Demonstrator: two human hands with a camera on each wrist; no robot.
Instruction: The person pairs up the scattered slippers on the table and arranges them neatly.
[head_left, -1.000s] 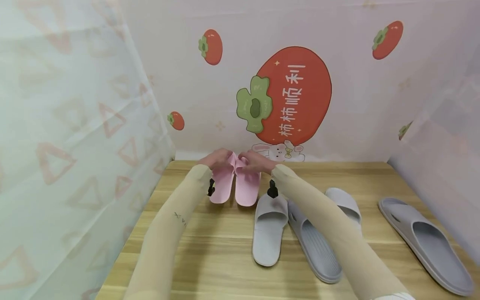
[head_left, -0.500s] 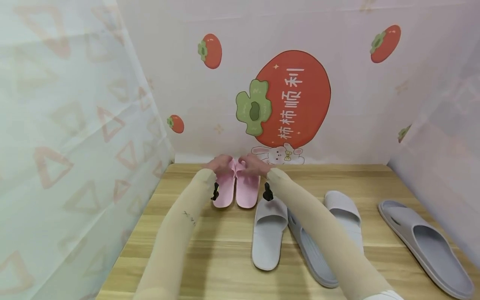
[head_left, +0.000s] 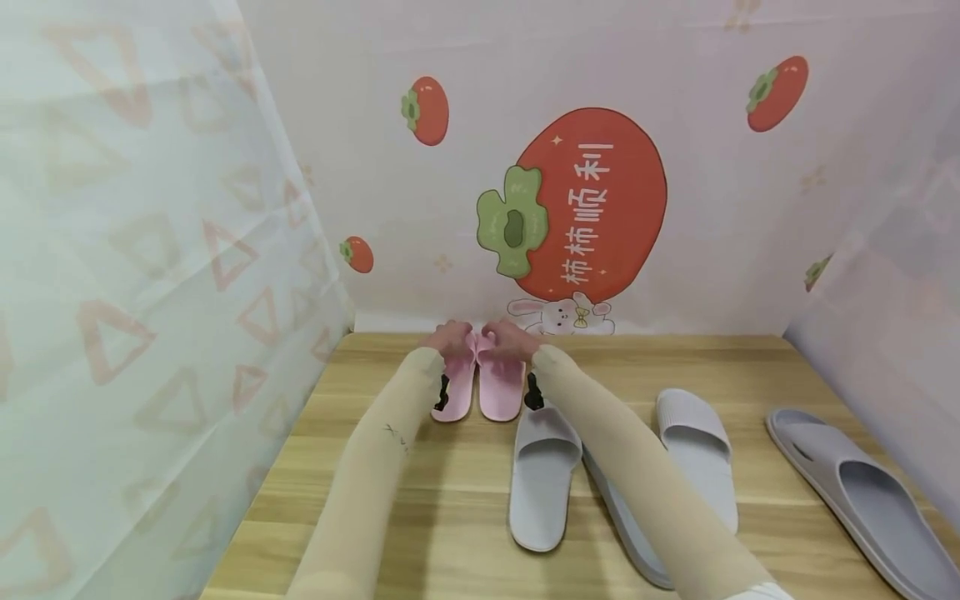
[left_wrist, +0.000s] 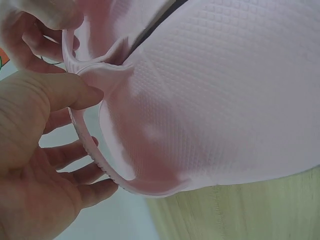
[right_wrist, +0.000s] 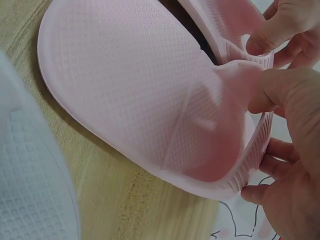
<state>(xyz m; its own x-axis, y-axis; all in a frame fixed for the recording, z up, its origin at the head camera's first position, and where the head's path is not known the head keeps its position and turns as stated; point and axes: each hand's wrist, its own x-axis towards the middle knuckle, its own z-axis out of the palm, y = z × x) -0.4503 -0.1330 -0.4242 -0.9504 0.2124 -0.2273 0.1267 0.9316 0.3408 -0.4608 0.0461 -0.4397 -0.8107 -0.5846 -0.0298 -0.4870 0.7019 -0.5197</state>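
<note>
Two pink slippers lie side by side near the back wall, toes toward it. My left hand (head_left: 450,338) holds the left pink slipper (head_left: 454,400) by its strap. In the left wrist view its thumb lies on the strap's inner edge, with the other fingers along the outside. My right hand (head_left: 508,342) pinches the strap of the right pink slipper (head_left: 500,400) in the same way, as the right wrist view shows. The inner edges of the straps touch or nearly touch. Both hands cover much of the toe ends in the head view.
A pale slipper (head_left: 540,492) lies just right of the pink pair. My right forearm partly hides a grey slipper (head_left: 630,542). Another pale slipper (head_left: 701,467) and a grey slipper (head_left: 870,500) lie farther right. Printed cloth walls (head_left: 420,283) border the wooden surface (head_left: 457,517).
My wrists have come closer together. The left pink slipper has shifted slightly right and stands straighter beside the other one. The head view has tilted up a little.
</note>
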